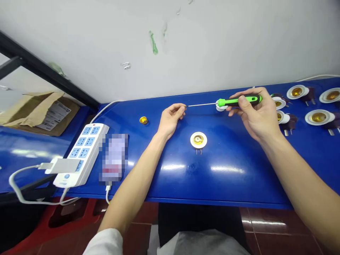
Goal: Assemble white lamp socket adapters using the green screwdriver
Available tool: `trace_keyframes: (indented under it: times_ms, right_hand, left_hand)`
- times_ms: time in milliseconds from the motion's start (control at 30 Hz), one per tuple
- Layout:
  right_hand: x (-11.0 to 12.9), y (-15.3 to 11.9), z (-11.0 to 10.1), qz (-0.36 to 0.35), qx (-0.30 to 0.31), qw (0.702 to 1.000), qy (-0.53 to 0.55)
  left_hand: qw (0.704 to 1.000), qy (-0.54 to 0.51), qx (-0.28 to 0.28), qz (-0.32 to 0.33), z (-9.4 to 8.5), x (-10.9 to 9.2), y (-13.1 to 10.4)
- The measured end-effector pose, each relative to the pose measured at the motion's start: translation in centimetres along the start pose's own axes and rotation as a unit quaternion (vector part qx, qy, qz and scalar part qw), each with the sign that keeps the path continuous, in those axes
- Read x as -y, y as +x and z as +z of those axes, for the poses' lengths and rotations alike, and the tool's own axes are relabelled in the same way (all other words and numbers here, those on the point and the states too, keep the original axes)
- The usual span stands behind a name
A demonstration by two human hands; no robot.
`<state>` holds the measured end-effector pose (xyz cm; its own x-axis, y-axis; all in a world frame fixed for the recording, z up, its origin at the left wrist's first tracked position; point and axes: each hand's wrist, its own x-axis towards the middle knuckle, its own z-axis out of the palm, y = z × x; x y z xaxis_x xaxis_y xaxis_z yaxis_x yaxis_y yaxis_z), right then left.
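Note:
My right hand (259, 113) is closed around the handle of a green and black screwdriver (240, 101), held level above the table. Its thin shaft points left, and the dark tip meets the pinched fingers of my left hand (173, 118). Whatever small thing those fingers hold at the tip is hidden. Below, between my hands, a white lamp socket (198, 140) with a gold inside lies face up, two plug pins toward me. To the left sits a loose gold threaded shell (143, 120). Behind the screwdriver a white round part (221, 106) is partly covered.
Several finished-looking lamp sockets with dark plugs, one a white-rimmed socket (318, 117), stand at the right. At the left are a white power strip (92, 152) with a charger (65, 165), a blurred phone (114, 157) on a cable, and a cardboard box (39, 111). A wall closes the back.

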<state>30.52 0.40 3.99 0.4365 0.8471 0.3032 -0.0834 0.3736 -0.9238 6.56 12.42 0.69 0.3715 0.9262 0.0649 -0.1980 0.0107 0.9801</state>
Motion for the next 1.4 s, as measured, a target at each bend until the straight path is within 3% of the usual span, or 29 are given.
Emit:
trace_keyframes:
  times_ms: [633,933,1400]
  right_hand:
    - [0.1,0.0,-0.5,-0.020,0.014,1.000,-0.017]
    - [-0.1,0.5,-1.9,-0.062,0.071,0.994,-0.054]
    - [0.0,0.4,-1.6,-0.065,0.070,0.994,-0.054]
  left_hand:
    - [0.999,0.029,0.006,0.013,0.1,0.0,-0.1]
    - [0.995,0.097,-0.001,0.003,0.3,-0.4,-0.6]
    - [0.997,0.060,-0.032,0.026,0.9,-0.1,-0.4]
